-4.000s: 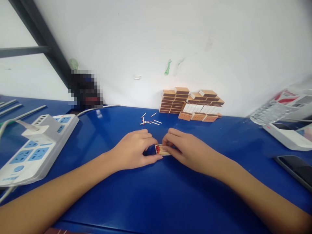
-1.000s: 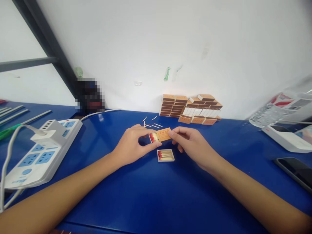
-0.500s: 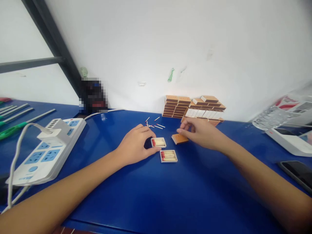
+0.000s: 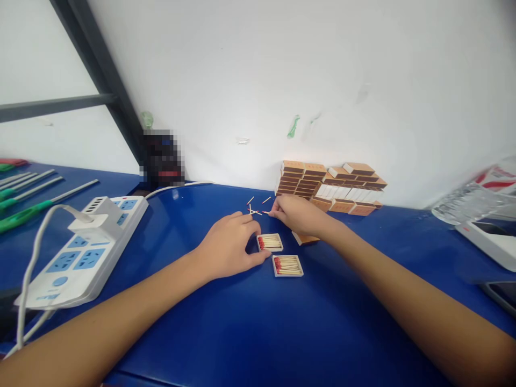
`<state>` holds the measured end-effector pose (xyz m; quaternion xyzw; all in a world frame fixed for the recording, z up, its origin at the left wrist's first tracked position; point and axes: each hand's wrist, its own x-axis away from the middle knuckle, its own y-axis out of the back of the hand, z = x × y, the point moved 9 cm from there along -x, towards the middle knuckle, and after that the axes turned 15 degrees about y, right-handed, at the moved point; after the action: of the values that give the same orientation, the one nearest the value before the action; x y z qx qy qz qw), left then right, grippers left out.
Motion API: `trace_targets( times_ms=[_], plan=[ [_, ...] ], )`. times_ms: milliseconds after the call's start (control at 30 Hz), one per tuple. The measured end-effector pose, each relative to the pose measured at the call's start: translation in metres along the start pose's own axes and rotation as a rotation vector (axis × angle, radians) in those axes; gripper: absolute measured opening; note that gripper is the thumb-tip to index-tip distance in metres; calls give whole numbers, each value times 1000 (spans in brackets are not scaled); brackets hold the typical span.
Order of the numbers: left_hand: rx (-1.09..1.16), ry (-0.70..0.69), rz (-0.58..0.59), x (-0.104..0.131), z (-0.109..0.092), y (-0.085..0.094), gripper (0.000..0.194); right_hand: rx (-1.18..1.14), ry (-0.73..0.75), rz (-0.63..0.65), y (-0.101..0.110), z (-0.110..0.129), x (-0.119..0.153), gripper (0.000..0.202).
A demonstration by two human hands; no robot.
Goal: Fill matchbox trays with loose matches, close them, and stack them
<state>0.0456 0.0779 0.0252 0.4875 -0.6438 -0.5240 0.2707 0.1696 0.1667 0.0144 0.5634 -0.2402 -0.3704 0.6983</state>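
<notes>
My left hand point(image 4: 231, 244) grips the upper matchbox tray point(image 4: 271, 242), which is filled with red-headed matches, between thumb and fingers. Just below and to the right, a second filled tray point(image 4: 287, 266) lies on the blue table point(image 4: 226, 333). With its fingertips pinched together, my right hand point(image 4: 292, 211) holds a match point(image 4: 266, 213) beside several loose matches point(image 4: 253, 210). An orange matchbox cover point(image 4: 305, 239) lies partly hidden under my right wrist.
Stacked matchboxes point(image 4: 303, 177) stand against the wall. A white power strip point(image 4: 86, 252) with a cable and green-handled tools point(image 4: 30, 212) are at the left. A plastic bottle point(image 4: 463, 196), a white device point(image 4: 489, 244) and a phone point(image 4: 502, 294) are at the right.
My right hand has moved left from above the orange cover to the loose matches and closed on one. My left hand stays at the upper tray. The view has shifted slightly.
</notes>
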Motion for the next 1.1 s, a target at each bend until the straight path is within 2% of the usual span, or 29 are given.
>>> trace_targets(
  times_ms=[233,400,567,867,1100],
  plan=[
    [1,60,-16,-5,8,4,30,-159,158,75,12,32,18,16],
    [-3,56,-26,-5,9,4,31,-96,229,122,3,47,21,10],
    [-2,56,-23,-5,8,3,30,-125,275,105,1,49,19,9],
    [6,59,-6,-4,9,3,30,-169,257,105,-1,51,19,11],
    [11,59,-16,-5,9,3,29,-190,330,19,5,52,18,12]
  ],
)
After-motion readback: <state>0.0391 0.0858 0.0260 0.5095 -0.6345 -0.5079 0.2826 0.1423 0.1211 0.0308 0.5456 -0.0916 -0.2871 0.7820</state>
